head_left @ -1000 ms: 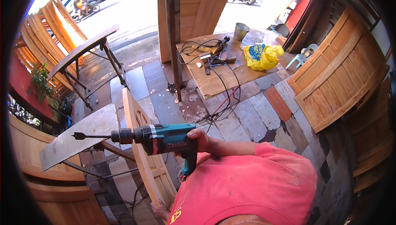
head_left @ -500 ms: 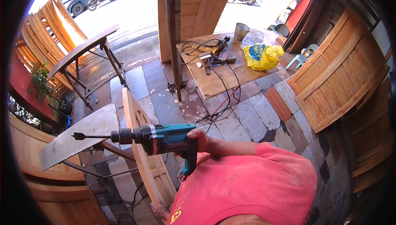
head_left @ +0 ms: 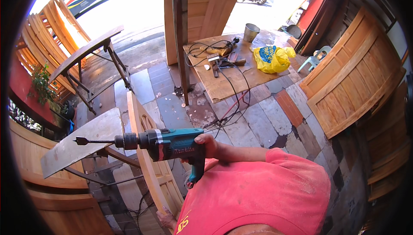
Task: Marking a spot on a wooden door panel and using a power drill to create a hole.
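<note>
A teal power drill (head_left: 178, 143) with a black chuck is held level in my right hand (head_left: 205, 145), its fingers wrapped round the grip. Its long spade bit (head_left: 92, 141) points left, past the upper part of a panelled wooden door (head_left: 148, 162) standing on edge in front of me. The drill body crosses before the door, and the bit tip is in the air, apart from the wood. Low down, my left hand (head_left: 165, 218) grips the door's near edge; part of that hand is hidden by my red shirt.
Ahead stands a wooden table (head_left: 223, 86) with tools, cords, a metal bucket (head_left: 251, 32) and a yellow plastic bag (head_left: 273, 59). A grey board (head_left: 86, 142) on a stand is at left. Door panels (head_left: 352, 80) lean at right. Cables (head_left: 140, 209) lie on the tiled floor.
My hands, the drill and the door are almost unmoved; the drill has shifted very slightly left. Out on the street the bus has moved and a motorcycle rider has left view.
</note>
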`<state>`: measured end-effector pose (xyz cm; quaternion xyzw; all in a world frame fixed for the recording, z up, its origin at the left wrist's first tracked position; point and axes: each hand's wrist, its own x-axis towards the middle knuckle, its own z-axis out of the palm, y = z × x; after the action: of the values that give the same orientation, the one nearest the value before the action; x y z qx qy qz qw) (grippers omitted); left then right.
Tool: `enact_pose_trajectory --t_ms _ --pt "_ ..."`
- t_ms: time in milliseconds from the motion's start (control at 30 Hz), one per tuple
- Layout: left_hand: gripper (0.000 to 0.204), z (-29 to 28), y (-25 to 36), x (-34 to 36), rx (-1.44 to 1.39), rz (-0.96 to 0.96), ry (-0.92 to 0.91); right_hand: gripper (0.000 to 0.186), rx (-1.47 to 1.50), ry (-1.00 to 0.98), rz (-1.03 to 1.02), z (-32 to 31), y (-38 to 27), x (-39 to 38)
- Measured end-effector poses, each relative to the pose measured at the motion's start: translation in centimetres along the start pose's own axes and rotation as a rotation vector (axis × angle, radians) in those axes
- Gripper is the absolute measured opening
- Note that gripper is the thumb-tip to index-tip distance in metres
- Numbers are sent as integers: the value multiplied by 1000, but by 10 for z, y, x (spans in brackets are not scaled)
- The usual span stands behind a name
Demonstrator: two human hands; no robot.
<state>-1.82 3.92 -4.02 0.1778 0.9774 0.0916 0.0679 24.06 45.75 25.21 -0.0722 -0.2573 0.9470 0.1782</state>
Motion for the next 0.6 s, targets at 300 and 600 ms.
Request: enact_pose_trajectory --t_ms 300,600 --pt "61 3 -2 2 16 -8 -9 85 -3 7 1 1 -2 -1" --pt "61 3 -1 1 14 -13 -31 85 -16 27 -7 1 -3 -1"
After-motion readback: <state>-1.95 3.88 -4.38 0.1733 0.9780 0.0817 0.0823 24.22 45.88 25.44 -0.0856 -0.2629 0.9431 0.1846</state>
